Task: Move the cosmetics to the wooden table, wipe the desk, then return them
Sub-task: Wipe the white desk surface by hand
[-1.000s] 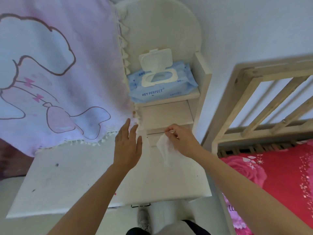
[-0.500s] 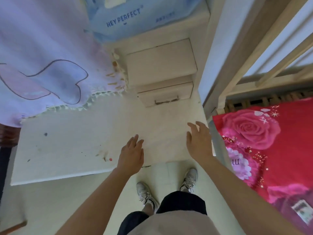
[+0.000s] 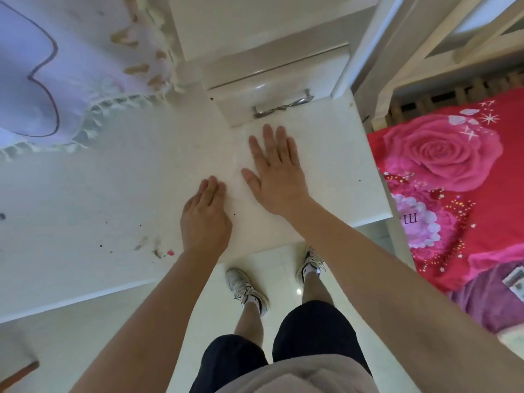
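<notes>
cloth [image 3: 71,66] with drawn outline, upper left, lying over desk edge | desk [image 3: 85,194] white, mid frame, long axis left to right, stains at lower left | left hand [image 3: 205,219] flat on desk, fingers straight, together, holding nothing | right hand [image 3: 276,171] flat, fingers spread, pointing up to drawer [image 3: 280,89], holding nothing | rose bedcover [image 3: 453,180] at right
</notes>
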Demonstrator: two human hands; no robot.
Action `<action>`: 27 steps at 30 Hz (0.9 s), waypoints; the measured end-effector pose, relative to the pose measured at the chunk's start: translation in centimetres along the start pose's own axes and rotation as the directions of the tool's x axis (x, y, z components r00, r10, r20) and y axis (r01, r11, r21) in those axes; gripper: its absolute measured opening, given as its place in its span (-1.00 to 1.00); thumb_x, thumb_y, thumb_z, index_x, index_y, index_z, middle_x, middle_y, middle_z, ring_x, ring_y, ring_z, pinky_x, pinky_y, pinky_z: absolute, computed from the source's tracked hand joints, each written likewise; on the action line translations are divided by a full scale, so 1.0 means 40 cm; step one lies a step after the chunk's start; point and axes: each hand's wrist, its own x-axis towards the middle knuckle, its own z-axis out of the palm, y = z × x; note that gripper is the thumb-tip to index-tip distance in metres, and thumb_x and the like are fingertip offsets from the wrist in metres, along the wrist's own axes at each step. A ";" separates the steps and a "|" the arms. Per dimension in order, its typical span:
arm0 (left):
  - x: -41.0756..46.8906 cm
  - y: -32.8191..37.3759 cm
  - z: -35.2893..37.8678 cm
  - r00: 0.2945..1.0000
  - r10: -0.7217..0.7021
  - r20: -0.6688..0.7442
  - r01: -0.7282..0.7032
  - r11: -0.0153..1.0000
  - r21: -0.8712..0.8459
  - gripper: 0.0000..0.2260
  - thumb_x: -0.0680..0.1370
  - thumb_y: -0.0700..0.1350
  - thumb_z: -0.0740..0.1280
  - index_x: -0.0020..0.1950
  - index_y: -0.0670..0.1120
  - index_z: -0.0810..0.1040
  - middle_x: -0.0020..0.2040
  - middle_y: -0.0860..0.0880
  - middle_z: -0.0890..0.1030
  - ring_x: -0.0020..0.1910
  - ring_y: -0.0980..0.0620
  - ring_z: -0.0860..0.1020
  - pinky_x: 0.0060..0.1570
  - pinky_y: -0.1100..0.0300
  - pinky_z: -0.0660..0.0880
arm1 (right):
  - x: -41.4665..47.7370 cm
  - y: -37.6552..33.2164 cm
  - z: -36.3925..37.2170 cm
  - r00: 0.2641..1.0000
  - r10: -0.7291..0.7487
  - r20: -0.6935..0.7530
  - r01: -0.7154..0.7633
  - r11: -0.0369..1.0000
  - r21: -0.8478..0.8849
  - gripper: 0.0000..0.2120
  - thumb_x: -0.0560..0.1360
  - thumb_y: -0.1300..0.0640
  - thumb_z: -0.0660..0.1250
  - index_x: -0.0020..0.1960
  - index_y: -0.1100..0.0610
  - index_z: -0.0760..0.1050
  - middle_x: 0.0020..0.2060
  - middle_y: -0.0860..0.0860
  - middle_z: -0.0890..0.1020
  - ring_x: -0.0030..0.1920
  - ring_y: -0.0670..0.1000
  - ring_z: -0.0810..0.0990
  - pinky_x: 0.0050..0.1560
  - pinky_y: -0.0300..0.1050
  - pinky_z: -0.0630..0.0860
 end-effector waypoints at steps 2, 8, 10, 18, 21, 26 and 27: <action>0.004 -0.008 0.020 0.998 0.014 -0.061 -0.015 1.000 -0.018 -0.51 0.44 -0.20 0.06 0.29 -0.23 0.55 0.34 -0.20 0.52 0.33 -0.18 0.48 0.20 -0.06 0.46 | 0.003 0.017 0.005 0.962 -0.274 0.009 0.274 0.959 -0.073 -0.40 0.66 -0.21 -0.11 0.60 0.06 0.05 0.59 0.16 0.01 0.58 0.23 -0.08 0.55 0.15 -0.07; -0.003 0.004 0.053 0.978 -0.038 -0.204 0.027 0.998 -0.054 -0.55 0.45 -0.24 0.11 0.29 -0.21 0.55 0.33 -0.17 0.53 0.35 -0.13 0.48 0.23 -0.02 0.43 | -0.054 0.266 -0.026 0.976 -0.219 -0.013 0.213 0.960 -0.180 -0.32 0.62 -0.34 -0.13 0.61 0.01 0.01 0.59 0.18 0.00 0.58 0.25 -0.06 0.54 0.20 0.01; -0.008 0.009 0.060 0.977 -0.055 -0.208 0.046 0.998 -0.047 -0.54 0.46 -0.24 0.10 0.31 -0.21 0.52 0.36 -0.18 0.50 0.37 -0.14 0.45 0.27 -0.04 0.40 | -0.038 0.344 -0.057 1.000 0.031 0.000 -0.030 0.989 -0.143 -0.25 0.58 -0.40 -0.17 0.62 0.01 -0.10 0.59 0.21 -0.08 0.57 0.29 -0.11 0.54 0.24 -0.03; -0.028 -0.001 0.084 0.975 0.005 -0.222 0.002 1.000 0.031 -0.58 0.57 -0.16 0.13 0.39 -0.24 0.43 0.42 -0.22 0.41 0.43 -0.17 0.37 0.38 -0.05 0.31 | -0.282 0.159 0.020 0.938 0.324 -0.124 -0.333 0.941 -0.055 -0.27 0.62 -0.30 -0.02 0.60 0.15 0.01 0.55 0.34 -0.01 0.56 0.32 -0.08 0.53 0.26 -0.03; -0.036 -0.003 0.090 0.970 0.030 -0.243 -0.015 0.998 0.062 -0.59 0.62 -0.10 0.08 0.40 -0.23 0.43 0.43 -0.21 0.40 0.44 -0.15 0.37 0.38 -0.03 0.31 | -0.309 0.071 0.043 0.987 0.136 -0.081 -0.142 0.987 -0.075 -0.27 0.60 -0.33 0.03 0.60 0.10 0.05 0.56 0.32 -0.02 0.56 0.32 -0.09 0.52 0.27 -0.03; -0.036 -0.003 0.097 0.960 0.030 -0.278 -0.013 0.998 0.062 -0.58 0.63 -0.05 0.12 0.42 -0.23 0.42 0.45 -0.19 0.38 0.46 -0.13 0.33 0.41 -0.01 0.27 | -0.056 0.131 -0.007 0.995 -0.032 -0.095 0.019 0.992 -0.127 -0.24 0.56 -0.42 -0.05 0.61 0.01 0.05 0.57 0.24 0.02 0.57 0.29 -0.03 0.55 0.18 -0.04; -0.035 -0.003 0.097 0.959 0.032 -0.283 -0.014 0.998 0.064 -0.58 0.63 -0.04 0.12 0.42 -0.23 0.42 0.45 -0.19 0.38 0.46 -0.13 0.33 0.41 -0.01 0.27 | -0.006 0.162 -0.025 0.995 0.045 -0.089 -0.055 0.992 -0.115 -0.22 0.55 -0.42 -0.09 0.61 0.02 0.01 0.58 0.23 -0.01 0.57 0.28 -0.06 0.55 0.17 -0.07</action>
